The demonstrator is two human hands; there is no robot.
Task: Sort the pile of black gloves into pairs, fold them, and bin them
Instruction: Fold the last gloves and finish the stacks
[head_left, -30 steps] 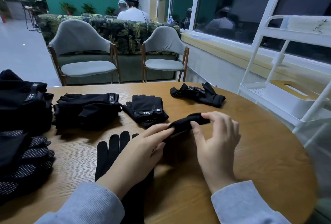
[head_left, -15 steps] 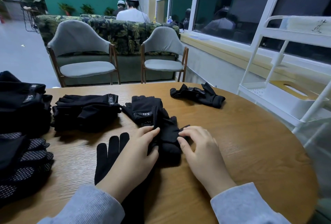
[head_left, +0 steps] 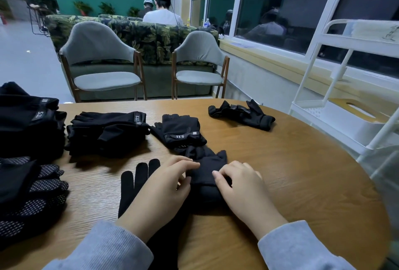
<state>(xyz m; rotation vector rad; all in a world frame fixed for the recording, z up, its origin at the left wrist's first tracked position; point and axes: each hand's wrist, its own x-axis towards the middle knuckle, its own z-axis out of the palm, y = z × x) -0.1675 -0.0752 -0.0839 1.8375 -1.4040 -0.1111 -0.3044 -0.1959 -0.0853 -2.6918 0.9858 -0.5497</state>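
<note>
Round wooden table (head_left: pixel 291 174): work surface, holding every glove listed here.

Folded black glove (head_left: pixel 205 174): near front centre of the table, between the two hands, its finger ends pointing away from the person.

Left hand (head_left: pixel 159 192): palm down, fingers bent, fingertips pinching the glove's left edge.

Right hand (head_left: pixel 241 187): palm down, fingers curled, fingertips gripping the glove's right edge.

Flat black glove (head_left: pixel 133 185): lies partly beneath the left hand and wrist, three fingers showing just left of the hand.

Folded 5.11 pair (head_left: pixel 181 131): just behind the held glove, touching its far end, label strap facing the person.

Stack of black gloves (head_left: pixel 108 131): left of that pair, 5.11 tag visible on top.

Tall pile of black gloves (head_left: pixel 28 123): far left edge of the table.

Dotted-grip gloves (head_left: pixel 32 196): front left, below the tall pile.

Loose crumpled pair (head_left: pixel 241 114): far right of the table, well apart from the hands.

White trolley (head_left: pixel 345 118): beside the table on the right; a white tray with a wooden lid sits on its shelf.

Two grey chairs (head_left: pixel 101 62): beyond the table.
</note>
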